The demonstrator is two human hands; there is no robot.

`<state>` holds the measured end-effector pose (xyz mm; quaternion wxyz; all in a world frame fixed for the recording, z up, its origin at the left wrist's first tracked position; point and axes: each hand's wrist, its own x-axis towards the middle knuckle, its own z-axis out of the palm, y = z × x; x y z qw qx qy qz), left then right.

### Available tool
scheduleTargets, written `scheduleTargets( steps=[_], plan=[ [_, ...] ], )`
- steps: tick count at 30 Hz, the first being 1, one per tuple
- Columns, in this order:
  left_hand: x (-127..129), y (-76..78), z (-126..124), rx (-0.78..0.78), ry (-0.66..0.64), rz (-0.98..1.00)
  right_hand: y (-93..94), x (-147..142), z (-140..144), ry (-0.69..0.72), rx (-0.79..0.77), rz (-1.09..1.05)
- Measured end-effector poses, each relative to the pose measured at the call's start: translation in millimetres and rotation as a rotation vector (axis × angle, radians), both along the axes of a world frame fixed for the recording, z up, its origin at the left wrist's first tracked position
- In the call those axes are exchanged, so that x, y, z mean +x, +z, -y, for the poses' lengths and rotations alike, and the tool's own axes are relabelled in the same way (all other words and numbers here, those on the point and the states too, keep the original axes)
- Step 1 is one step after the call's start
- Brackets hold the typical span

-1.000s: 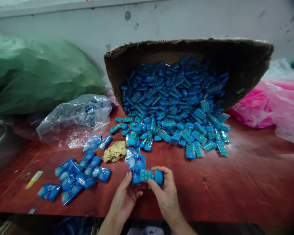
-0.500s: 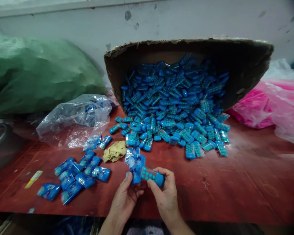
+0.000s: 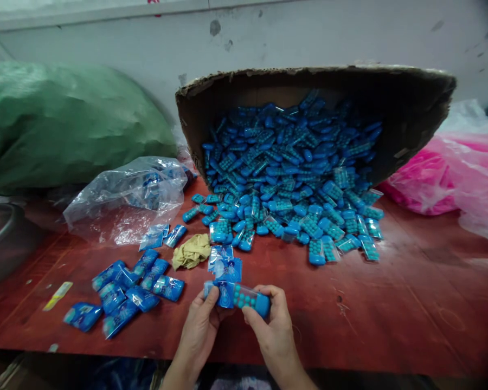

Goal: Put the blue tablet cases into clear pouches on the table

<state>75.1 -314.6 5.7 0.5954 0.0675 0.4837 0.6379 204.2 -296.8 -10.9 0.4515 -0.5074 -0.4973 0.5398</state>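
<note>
My left hand [image 3: 201, 319] pinches a blue printed plastic sleeve [image 3: 225, 294] between thumb and fingers. In my right hand [image 3: 276, 325] is a small clear container [image 3: 244, 297] with turquoise balls inside and a blue cap. Its clear end meets the sleeve's right edge; whether it is inside the sleeve I cannot tell. Just beyond my hands lie several flat blue sleeves [image 3: 230, 268]. Off to the left is a group of containers in blue sleeves [image 3: 142, 298]. Bare capped containers [image 3: 284, 206] spill from a cardboard box [image 3: 415, 114] lying on its side.
A crumpled yellowish cloth [image 3: 192, 252] lies beside the flat sleeves. Behind it sits a clear plastic bag [image 3: 101, 206] with blue items. A green sack [image 3: 65, 124], a grey basin [image 3: 8, 238] and a bag of pink items [image 3: 427, 179] flank the red table [image 3: 390, 314].
My left thumb and the sleeve have shifted slightly, and more of the sleeve now shows left of the thumb. The container stays against the sleeve's edge, tilted a little more.
</note>
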Motion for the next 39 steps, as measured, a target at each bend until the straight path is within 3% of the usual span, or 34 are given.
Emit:
scheduleTargets(
  steps=[10,16,21,23,30,34,39],
  plan=[
    [2.2,4.7,-2.8,-0.041,-0.056,-0.055,0.7,-3.4,-2.1,0.191,-0.203,-0.132],
    [11.0,-0.3,-4.0,-0.090,-0.054,0.076,-3.2,-3.4,-6.3,0.162,-0.143,-0.001],
    [6.1,0.5,-5.8,-0.077,-0.118,0.065,16.3,10.5,-11.0,0.536,-0.223,-0.296],
    [3.0,2.8,-6.4,-0.080,-0.133,0.116,20.8,13.1,-13.2,0.594,-0.223,-0.369],
    [3.3,6.6,-4.0,-0.003,-0.130,0.318,10.2,11.7,-22.6,0.469,-0.145,-0.314],
    [9.2,8.2,-1.8,0.082,-0.269,0.276,10.6,15.3,-26.3,0.471,-0.090,-0.202],
    [13.7,10.7,-1.4,0.061,-0.283,0.207,14.2,17.5,-26.2,0.419,0.013,-0.081]
  ],
)
